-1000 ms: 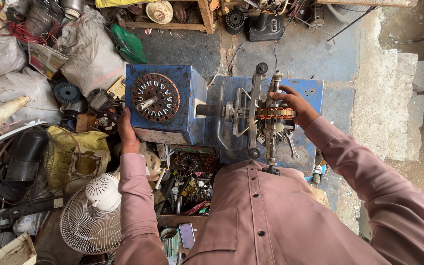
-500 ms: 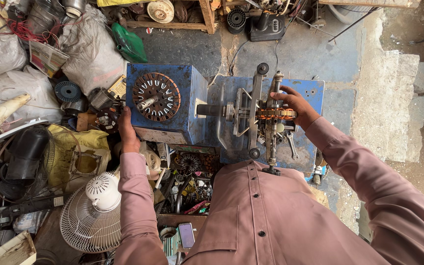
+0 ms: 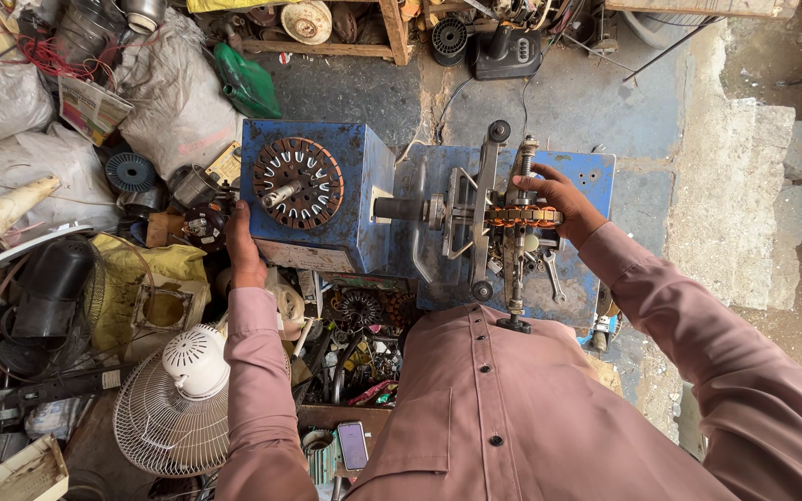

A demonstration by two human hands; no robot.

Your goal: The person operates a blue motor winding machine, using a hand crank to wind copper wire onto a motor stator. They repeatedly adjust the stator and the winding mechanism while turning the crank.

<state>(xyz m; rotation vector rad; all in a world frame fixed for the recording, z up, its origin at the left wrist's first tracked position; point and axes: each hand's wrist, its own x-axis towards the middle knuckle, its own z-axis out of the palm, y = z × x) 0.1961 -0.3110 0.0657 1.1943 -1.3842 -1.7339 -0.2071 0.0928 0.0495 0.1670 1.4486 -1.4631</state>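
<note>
View: seen from above, looking down over a dusty-pink shirt [image 3: 531, 417] at a blue winding machine [image 3: 596, 176] on a concrete floor [image 3: 568, 102].

Right hand: right hand [image 3: 559, 202] at the machine's right end, fingers curled around the copper-wound stator [image 3: 522, 216] clamped on the upright spindle [image 3: 515, 250], apparently steadying the coil where the wire lands.

Left hand: left hand [image 3: 243, 250] resting against the lower left corner of the blue housing [image 3: 317, 195], fingers together and folded over the edge, seemingly bracing the box; grip partly hidden, so hard to tell whether anything is pinched.

Housing face: round slotted rotor plate [image 3: 297, 183] with a shaft at its centre, facing up.

Left of the machine: white fan guard [image 3: 174, 408], black fan motor [image 3: 48, 297], grey sacks [image 3: 11, 102], green bottle [image 3: 248, 83].

Below the machine, near the front edge: tray of small parts [image 3: 364, 343] within reach, and a phone [image 3: 353, 445] lying flat.

Right edge: rough concrete step [image 3: 744, 204].
</note>
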